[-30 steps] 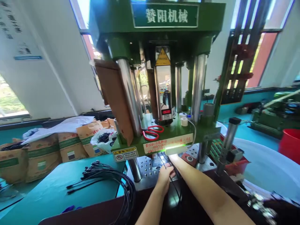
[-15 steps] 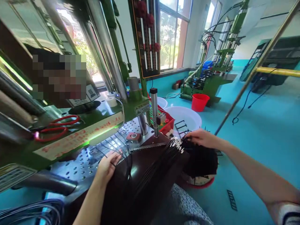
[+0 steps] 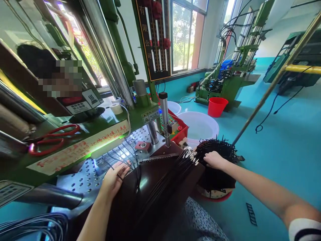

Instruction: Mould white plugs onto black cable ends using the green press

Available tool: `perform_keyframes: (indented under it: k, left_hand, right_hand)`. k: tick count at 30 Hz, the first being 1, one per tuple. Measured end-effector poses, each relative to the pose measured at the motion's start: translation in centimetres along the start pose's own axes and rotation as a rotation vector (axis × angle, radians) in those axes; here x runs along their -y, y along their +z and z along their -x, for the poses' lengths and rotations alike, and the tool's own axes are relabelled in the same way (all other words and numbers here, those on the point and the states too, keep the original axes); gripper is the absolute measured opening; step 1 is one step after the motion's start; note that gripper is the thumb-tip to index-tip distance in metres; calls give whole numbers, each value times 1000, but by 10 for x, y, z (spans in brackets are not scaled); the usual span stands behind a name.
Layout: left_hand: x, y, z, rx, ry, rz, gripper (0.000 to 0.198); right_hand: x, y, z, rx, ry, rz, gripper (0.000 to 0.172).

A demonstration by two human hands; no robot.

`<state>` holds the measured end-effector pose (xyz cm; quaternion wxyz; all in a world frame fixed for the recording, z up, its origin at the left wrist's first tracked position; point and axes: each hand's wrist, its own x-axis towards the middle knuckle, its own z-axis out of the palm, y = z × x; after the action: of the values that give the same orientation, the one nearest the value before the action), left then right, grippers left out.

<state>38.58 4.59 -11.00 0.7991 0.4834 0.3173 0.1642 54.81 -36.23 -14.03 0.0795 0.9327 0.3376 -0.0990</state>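
My left hand [image 3: 117,174] is at the front edge of the press plate, fingers curled round a thin black cable [image 3: 112,166]. More black cables [image 3: 137,174] arch from the lit mould area beside its fingertips and hang onto the dark brown table [image 3: 145,169]. To the right lies a bundle of black cables with silvery-white ends [image 3: 190,154]. My right hand [image 3: 214,160], closed, is just right of those ends, over a heap of black ladder-like plastic pieces [image 3: 220,147]. Whatever its fingers hold is hidden.
A green press [image 3: 136,115] with red-handled scissors [image 3: 54,139] and a tape roll [image 3: 115,108] stands on the left. Beyond the table are a red bin [image 3: 182,132], a white basin [image 3: 200,125] and a red bucket [image 3: 217,107]. One ladder-like piece [image 3: 251,214] lies on the floor.
My right hand has moved down and slightly right. The black ladder-like piece seen by its fingers in front of the white basin no longer shows there. My left hand stays on the cable.
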Motion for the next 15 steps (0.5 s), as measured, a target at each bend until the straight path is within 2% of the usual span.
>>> perform_keyframes:
  k: [2, 4, 8, 10, 12, 13, 15]
  left_hand:
    - [1, 0, -1, 9, -1, 1, 15]
    - [1, 0, -1, 10, -2, 19, 15]
    - [2, 6, -1, -32, -3, 115, 15]
    - [0, 9, 2, -13, -19, 201, 16]
    - [-3, 11, 5, 49, -68, 291, 16]
    - [-5, 11, 7, 85, -100, 322, 15]
    - [-7, 10, 8, 120, -160, 354, 14]
  right_hand:
    - [2, -6, 4, -2, 3, 15, 10]
    - [0, -24, 9, -9, 9, 22, 9]
    - [11, -92, 10, -80, -62, -17, 19]
    - [37, -124, -3, -160, -229, -169, 24]
    - [78, -144, -29, -189, -430, -395, 23]
    - [103, -150, -47, -190, -489, -488, 20]
    - [155, -156, -87, -224, -494, -578, 15]
